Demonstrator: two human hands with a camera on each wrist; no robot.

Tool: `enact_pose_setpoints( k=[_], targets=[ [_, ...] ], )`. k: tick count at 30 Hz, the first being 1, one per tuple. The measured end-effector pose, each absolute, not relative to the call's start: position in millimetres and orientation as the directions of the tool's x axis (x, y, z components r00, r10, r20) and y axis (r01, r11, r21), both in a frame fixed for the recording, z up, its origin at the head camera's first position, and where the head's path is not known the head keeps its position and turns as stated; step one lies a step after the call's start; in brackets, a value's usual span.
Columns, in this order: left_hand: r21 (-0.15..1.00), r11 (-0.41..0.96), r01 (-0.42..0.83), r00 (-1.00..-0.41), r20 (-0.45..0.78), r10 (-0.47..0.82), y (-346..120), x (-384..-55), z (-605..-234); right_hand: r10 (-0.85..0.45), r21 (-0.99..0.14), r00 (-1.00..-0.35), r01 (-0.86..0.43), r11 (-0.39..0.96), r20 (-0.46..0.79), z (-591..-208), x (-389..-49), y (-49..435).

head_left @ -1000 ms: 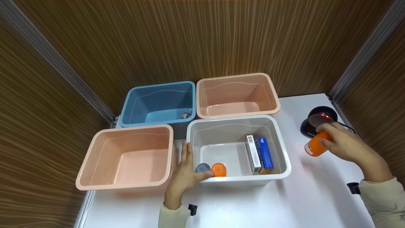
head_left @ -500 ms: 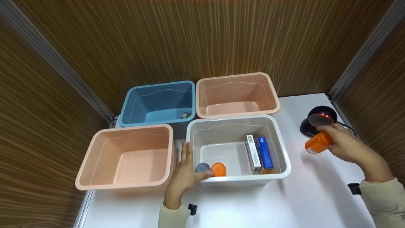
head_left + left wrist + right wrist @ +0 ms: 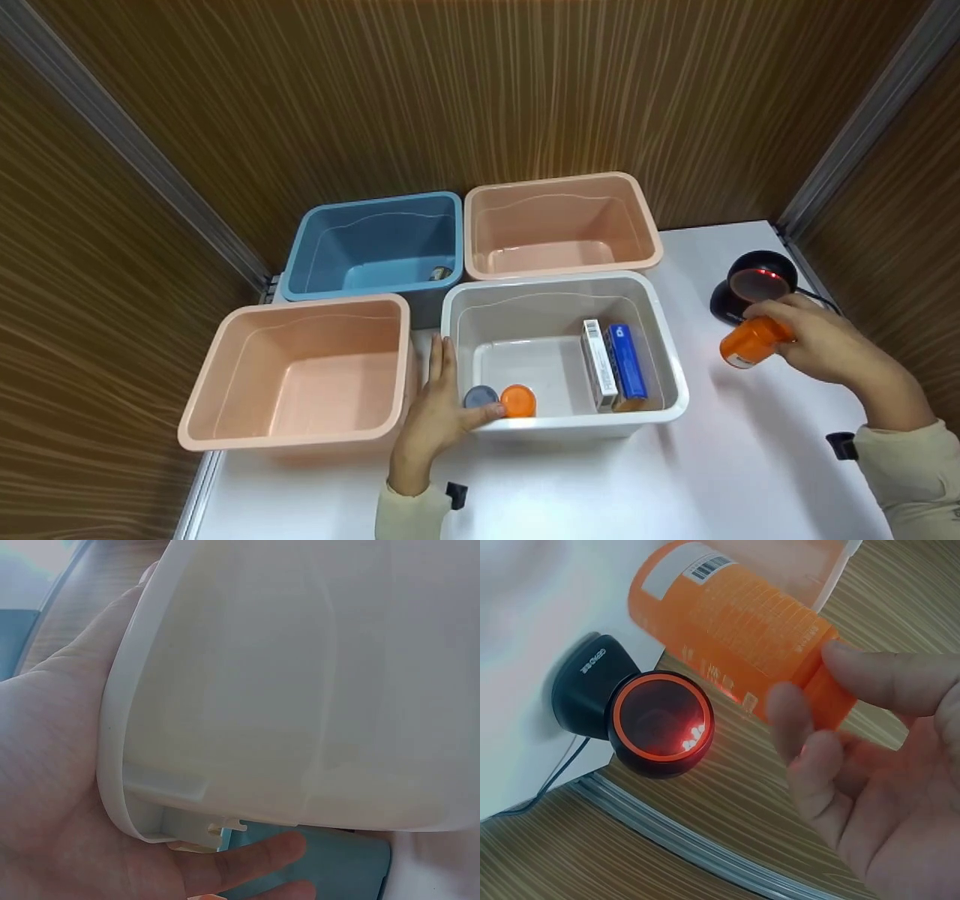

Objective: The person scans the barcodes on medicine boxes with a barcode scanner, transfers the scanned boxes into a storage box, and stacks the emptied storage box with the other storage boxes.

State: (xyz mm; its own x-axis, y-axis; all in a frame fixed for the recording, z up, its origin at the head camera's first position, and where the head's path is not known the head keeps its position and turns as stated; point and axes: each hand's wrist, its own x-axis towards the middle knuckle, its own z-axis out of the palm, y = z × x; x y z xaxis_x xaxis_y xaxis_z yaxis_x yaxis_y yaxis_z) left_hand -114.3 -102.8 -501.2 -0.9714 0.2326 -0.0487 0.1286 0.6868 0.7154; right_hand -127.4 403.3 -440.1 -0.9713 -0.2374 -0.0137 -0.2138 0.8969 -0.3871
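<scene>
My right hand [image 3: 821,345] pinches an orange bottle [image 3: 752,341] by its cap end, holding it tilted above the table at the right. In the right wrist view, thumb and fingertips grip the orange cap [image 3: 826,699], and a white label with a barcode [image 3: 711,568] shows near the base. Close beside the bottle stands a black scanner [image 3: 660,720] with its red light lit. My left hand [image 3: 439,416] rests against the front left corner of the white bin [image 3: 570,424], thumb over the rim, other fingers straight along its side; the left wrist view shows the palm against the rim [image 3: 112,712].
Inside the white bin are a grey lid [image 3: 481,397], an orange lid [image 3: 518,401], a white box [image 3: 600,366] and a blue box [image 3: 628,364]. Around it stand a blue bin [image 3: 375,289] holding a small item and two peach bins [image 3: 292,441]. Wood-grain walls enclose the table.
The bottle has turned in my right hand, so its base label faces differently and the cap end shows more. The left hand and bins have stayed put.
</scene>
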Motion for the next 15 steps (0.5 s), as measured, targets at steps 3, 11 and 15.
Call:
enact_pose_setpoints(
  k=[3, 11, 15],
  targets=[
    [0.714, 0.686, 0.139, -0.971, -0.040, 0.238, -103.0, -114.3, -502.1, -0.228, -0.415, -0.973, -0.191, 0.890, -0.041, -439.3, -126.8, 403.2],
    [0.731, 0.668, 0.139, -0.971, -0.033, 0.238, -103.1, -115.0, -502.5, -0.196, -0.395, -0.977, -0.146, 0.907, -0.090, -437.1, -128.3, 401.2],
    [0.731, 0.669, 0.133, -0.971, -0.041, 0.237, -102.9, -114.7, -501.9, -0.186, -0.418, -0.975, -0.120, 0.901, -0.120, -439.0, -128.4, 400.5]
  ],
)
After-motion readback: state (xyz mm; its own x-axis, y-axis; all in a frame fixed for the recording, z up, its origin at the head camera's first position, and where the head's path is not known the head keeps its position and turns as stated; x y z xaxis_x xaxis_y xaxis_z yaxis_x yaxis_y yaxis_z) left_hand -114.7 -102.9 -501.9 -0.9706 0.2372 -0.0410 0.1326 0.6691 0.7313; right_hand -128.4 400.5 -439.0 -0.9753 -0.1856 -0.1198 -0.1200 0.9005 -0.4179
